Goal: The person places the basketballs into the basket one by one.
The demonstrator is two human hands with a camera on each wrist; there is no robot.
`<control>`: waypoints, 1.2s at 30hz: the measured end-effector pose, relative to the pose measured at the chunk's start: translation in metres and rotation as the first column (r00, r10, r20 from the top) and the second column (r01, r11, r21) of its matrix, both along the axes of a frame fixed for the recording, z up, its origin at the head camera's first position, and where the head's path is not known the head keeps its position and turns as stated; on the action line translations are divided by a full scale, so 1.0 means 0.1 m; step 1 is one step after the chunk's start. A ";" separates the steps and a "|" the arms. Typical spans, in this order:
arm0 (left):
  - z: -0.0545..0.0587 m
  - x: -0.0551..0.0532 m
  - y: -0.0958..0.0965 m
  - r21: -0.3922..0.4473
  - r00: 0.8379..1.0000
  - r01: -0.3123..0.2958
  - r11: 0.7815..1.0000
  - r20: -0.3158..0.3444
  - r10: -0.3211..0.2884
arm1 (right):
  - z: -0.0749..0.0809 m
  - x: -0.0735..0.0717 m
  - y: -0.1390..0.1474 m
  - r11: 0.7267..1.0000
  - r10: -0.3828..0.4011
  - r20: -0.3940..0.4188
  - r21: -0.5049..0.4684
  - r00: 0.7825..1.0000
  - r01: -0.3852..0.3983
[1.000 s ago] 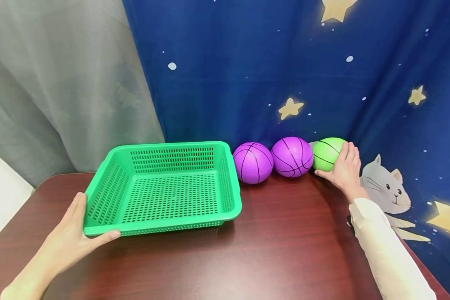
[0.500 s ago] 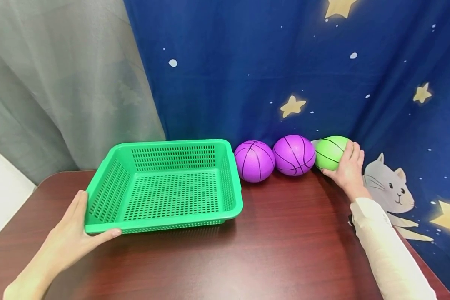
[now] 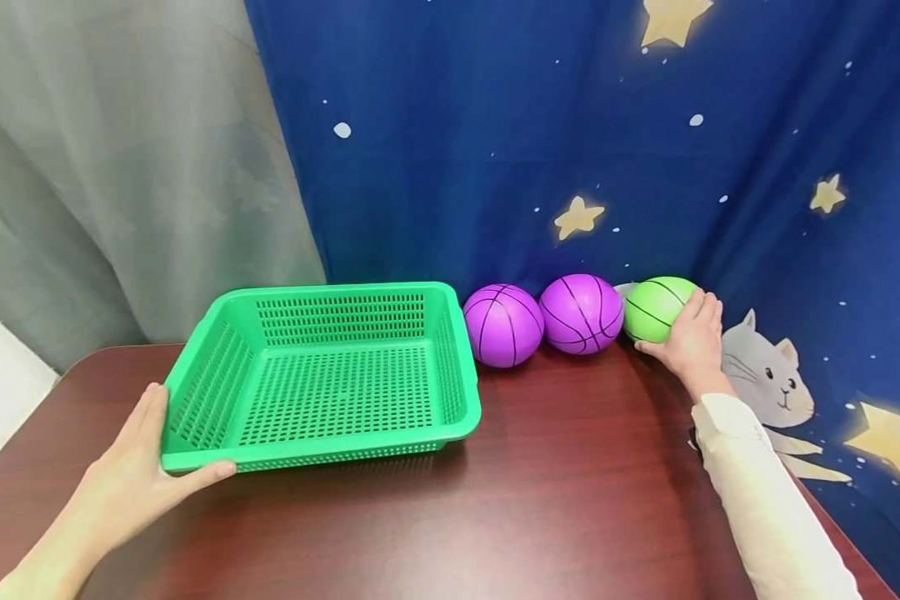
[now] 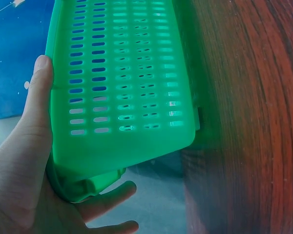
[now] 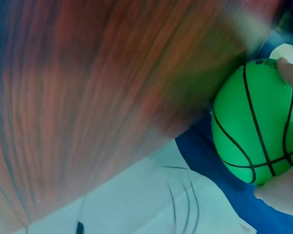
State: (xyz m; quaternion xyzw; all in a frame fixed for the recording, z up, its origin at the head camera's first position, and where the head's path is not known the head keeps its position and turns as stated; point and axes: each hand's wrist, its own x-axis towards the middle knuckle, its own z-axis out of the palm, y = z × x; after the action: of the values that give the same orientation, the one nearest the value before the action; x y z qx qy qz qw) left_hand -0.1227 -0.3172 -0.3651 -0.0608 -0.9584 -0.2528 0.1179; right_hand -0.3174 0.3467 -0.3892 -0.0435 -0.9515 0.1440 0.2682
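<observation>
In the head view, my left hand (image 3: pixel 123 471) grips the near left corner of a green plastic basket (image 3: pixel 330 450), thumb along the front rim and fingers against the left side. The left wrist view shows the basket's slotted wall (image 4: pixel 132 117) close up, with the thumb on one side of the rim and fingers under it. My right hand (image 3: pixel 692 337) holds a small light-green basketball (image 3: pixel 651 308) at the far right of the table. From the right wrist, thumb and fingers lie on opposite sides of the green basketball (image 5: pixel 256 122); other fingers are out of frame.
Two purple basketballs (image 3: pixel 502 327) (image 3: pixel 581 314) stand in a row between the basket and the green basketball. A dark red-brown wooden table (image 3: pixel 555 483) carries everything. Behind it hang a grey curtain (image 3: pixel 157 167) and a blue star-patterned curtain (image 3: pixel 450 125).
The view shifts slightly. Both hands keep their places on the basket and on the green basketball, and the purple basketballs stay put.
</observation>
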 end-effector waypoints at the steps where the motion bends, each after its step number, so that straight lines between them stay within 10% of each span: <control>1: -0.01 0.00 0.00 -0.005 1.000 0.000 1.000 -0.007 0.000 | -0.02 0.01 0.00 1.000 0.007 -0.025 0.003 1.000 -0.007; 8: 0.00 -0.03 0.00 -0.011 1.000 0.006 1.000 -0.030 -0.006 | -0.05 -0.02 0.01 0.999 0.038 -0.174 0.023 0.984 -0.035; 26: -0.03 -0.01 0.04 -0.003 1.000 -0.010 1.000 0.001 0.010 | -0.06 0.08 0.08 0.997 0.072 -0.173 -0.015 0.982 -0.075; 36: -0.03 0.00 0.04 -0.009 1.000 -0.013 1.000 0.001 0.013 | 0.19 0.21 0.00 0.992 0.078 -0.225 -0.083 0.971 -0.099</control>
State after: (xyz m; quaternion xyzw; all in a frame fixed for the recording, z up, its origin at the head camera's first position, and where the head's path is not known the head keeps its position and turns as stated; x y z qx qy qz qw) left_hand -0.1232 -0.3133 -0.3681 -0.0548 -0.9599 -0.2480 0.1186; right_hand -0.2965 0.3469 -0.3699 0.0027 -0.9090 0.2042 0.3634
